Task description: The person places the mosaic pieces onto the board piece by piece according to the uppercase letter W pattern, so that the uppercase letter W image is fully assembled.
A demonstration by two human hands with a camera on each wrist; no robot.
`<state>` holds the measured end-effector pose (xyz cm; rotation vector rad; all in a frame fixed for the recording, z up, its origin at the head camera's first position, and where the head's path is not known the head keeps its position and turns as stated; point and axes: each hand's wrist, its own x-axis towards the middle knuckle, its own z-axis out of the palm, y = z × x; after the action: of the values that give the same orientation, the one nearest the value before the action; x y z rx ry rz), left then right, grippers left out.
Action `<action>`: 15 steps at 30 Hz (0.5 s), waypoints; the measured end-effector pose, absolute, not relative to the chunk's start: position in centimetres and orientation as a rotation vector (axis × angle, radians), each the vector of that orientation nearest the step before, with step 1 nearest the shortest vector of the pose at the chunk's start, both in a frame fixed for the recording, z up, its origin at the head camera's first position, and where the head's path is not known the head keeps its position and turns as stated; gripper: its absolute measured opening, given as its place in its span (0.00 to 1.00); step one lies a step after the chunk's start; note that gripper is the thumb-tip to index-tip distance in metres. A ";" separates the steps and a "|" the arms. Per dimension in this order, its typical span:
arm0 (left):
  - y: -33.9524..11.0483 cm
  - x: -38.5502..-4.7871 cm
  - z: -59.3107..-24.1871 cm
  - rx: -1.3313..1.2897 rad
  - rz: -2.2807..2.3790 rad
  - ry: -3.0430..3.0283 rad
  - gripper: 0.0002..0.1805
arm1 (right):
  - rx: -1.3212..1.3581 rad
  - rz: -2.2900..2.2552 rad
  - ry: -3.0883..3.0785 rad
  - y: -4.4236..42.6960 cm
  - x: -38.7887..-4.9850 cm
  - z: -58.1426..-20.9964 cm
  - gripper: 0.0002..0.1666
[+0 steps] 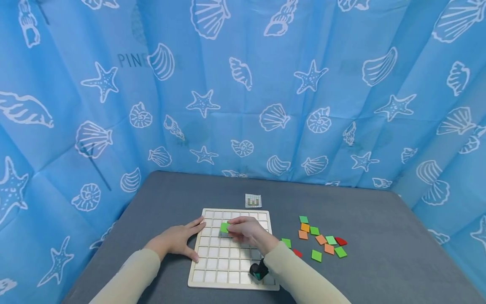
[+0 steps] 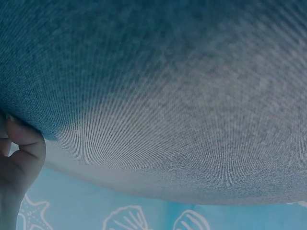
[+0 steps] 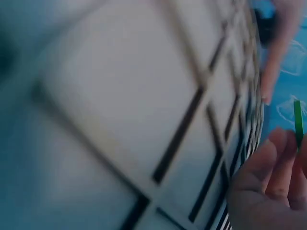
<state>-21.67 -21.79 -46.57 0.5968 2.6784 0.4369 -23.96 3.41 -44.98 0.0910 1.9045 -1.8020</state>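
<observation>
A white grid board (image 1: 196,278) with a pale wooden frame lies on the grey table. My left hand (image 1: 176,240) rests at its left edge, fingers spread, thumb lower down the same edge. Over the upper middle of the board, my right hand (image 1: 248,231) pinches a green square tile (image 1: 224,227) between thumb and fingers. The right wrist view shows the green tile (image 3: 298,120) edge-on in the right hand (image 3: 271,179), beside the grid board (image 3: 120,86). In the left wrist view, part of the left hand (image 2: 21,155) shows at the left edge.
Right of the board lie several loose tiles: green ones such as one tile (image 1: 317,255), orange ones such as another (image 1: 320,240), and a red piece (image 1: 341,241). A small patterned card (image 1: 253,201) lies behind the board. A blue shell-print curtain (image 1: 243,126) hangs behind the table.
</observation>
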 end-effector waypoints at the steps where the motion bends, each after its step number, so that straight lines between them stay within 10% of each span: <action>1: -21.8 -21.7 -46.6 0.589 0.436 2.679 0.59 | 0.066 -1.786 1.936 3.2 -24.0 -45.0 0.12; 15: -21.7 -21.7 -46.4 0.573 0.424 2.676 0.60 | 0.110 -1.574 2.068 1.2 -25.3 -44.9 0.09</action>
<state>-21.69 -21.72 -46.41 0.5735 2.6764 0.4239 -25.27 1.21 -44.92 0.1104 2.0680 -1.5737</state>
